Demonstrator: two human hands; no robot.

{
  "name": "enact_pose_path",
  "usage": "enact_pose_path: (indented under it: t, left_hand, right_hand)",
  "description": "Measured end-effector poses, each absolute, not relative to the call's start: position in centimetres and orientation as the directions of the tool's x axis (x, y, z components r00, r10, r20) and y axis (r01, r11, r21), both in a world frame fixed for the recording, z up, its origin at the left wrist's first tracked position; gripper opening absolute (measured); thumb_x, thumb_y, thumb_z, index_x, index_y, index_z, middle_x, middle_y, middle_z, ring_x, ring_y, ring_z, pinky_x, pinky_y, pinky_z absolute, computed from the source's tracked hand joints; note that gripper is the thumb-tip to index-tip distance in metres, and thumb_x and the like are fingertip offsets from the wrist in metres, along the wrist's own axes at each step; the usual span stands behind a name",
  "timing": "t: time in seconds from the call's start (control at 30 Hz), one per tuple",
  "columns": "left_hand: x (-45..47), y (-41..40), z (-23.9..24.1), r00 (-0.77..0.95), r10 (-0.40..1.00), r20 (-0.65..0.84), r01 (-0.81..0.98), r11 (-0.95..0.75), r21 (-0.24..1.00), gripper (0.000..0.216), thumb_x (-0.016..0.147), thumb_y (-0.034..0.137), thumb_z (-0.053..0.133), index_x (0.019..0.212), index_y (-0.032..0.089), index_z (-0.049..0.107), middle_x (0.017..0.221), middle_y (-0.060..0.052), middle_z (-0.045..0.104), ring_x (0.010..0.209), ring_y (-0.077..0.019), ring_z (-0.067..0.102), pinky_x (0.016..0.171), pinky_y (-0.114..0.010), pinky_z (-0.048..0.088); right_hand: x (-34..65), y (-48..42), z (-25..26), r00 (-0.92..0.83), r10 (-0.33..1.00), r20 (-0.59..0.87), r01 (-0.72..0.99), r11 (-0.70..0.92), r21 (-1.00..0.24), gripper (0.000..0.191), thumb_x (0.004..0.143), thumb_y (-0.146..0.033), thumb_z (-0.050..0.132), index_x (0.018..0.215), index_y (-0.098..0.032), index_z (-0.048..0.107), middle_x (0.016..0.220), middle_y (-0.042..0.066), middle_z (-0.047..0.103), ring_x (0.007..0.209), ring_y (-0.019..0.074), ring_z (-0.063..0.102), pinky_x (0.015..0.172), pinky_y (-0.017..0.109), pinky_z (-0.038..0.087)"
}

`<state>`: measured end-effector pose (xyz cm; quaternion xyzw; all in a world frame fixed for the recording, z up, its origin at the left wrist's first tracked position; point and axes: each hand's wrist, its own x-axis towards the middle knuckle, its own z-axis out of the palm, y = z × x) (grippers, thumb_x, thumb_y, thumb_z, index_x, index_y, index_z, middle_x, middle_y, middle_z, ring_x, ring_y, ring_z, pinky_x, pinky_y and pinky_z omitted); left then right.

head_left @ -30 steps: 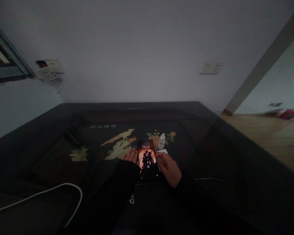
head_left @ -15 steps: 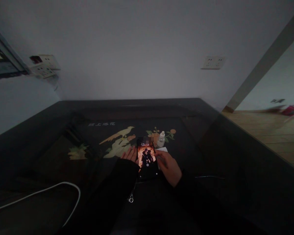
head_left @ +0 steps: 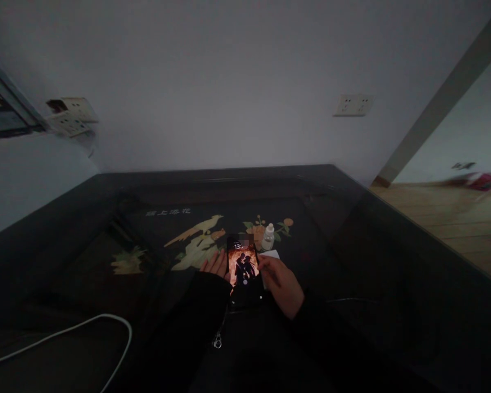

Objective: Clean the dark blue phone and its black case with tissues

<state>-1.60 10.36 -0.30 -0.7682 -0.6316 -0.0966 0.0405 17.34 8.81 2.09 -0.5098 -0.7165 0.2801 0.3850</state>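
Note:
A smartphone (head_left: 244, 267) with a lit lock screen lies face up on the dark table. Its picture is fiery orange with two dark figures. Flat against its left edge rests my left hand (head_left: 216, 266), fingers stretched out. At the right edge, my right hand (head_left: 284, 285) is closed in a pinch, fingertips touching the phone's side; whatever sits between them is hidden. Partly under that hand shows a white sheet or cloth (head_left: 271, 254). Just beyond it stands a small clear bottle (head_left: 268, 238) with a white cap. A strap with a metal ring (head_left: 217, 342) hangs from the phone's lower end.
The glossy dark table (head_left: 213, 188) bears a bird-and-flower pattern. A white cable (head_left: 118, 317) curves across its left front. Behind rises a pale wall with a socket plate (head_left: 353, 105); more sockets (head_left: 71, 117) are at left. Wooden floor (head_left: 445, 218) lies to the right.
The view has shifted slightly, so the table and phone appear a little lower. Both hands keep nearly the same places beside the phone.

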Motion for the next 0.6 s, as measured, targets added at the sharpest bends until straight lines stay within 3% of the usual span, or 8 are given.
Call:
enact_pose_path:
  t: [0.3, 0.43, 0.6]
  left_hand:
    - [-1.6, 9.9, 1.0, 0.174, 0.956, 0.237, 0.978, -0.196, 0.072, 0.047, 0.084, 0.028, 0.03, 0.12, 0.007, 0.05, 0.131, -0.012, 0.04, 0.123, -0.0245, 0.036, 0.1, -0.035, 0.03]
    - [-1.9, 10.1, 1.2, 0.17, 0.963, 0.208, 0.974, -0.196, 0.115, 0.048, 0.08, 0.032, 0.037, 0.123, 0.012, 0.048, 0.132, -0.009, 0.041, 0.124, -0.0239, 0.036, 0.101, -0.038, 0.03]
    - [-1.7, 10.2, 1.5, 0.175, 0.966, 0.189, 0.957, -0.213, 0.199, 0.058, 0.076, 0.03, 0.042, 0.131, 0.014, 0.034, 0.128, -0.006, 0.047, 0.12, -0.0193, 0.042, 0.098, -0.037, 0.036]
  right_hand:
    - [17.0, 8.5, 2.8, -0.161, 0.941, 0.296, 0.544, 0.335, -0.769, 0.023, 0.079, -0.015, 0.039, 0.097, -0.022, 0.052, 0.1, 0.005, 0.06, 0.098, 0.0183, 0.055, 0.086, 0.034, 0.043]
    - [16.8, 8.6, 2.6, -0.182, 0.938, 0.295, 0.553, 0.345, -0.758, 0.022, 0.079, -0.015, 0.04, 0.095, -0.022, 0.054, 0.102, 0.006, 0.059, 0.102, 0.0194, 0.053, 0.089, 0.036, 0.042]
    - [16.8, 8.7, 2.6, -0.205, 0.937, 0.284, 0.569, 0.35, -0.744, 0.024, 0.079, -0.015, 0.04, 0.098, -0.02, 0.053, 0.109, 0.008, 0.056, 0.105, 0.0196, 0.052, 0.092, 0.037, 0.04]
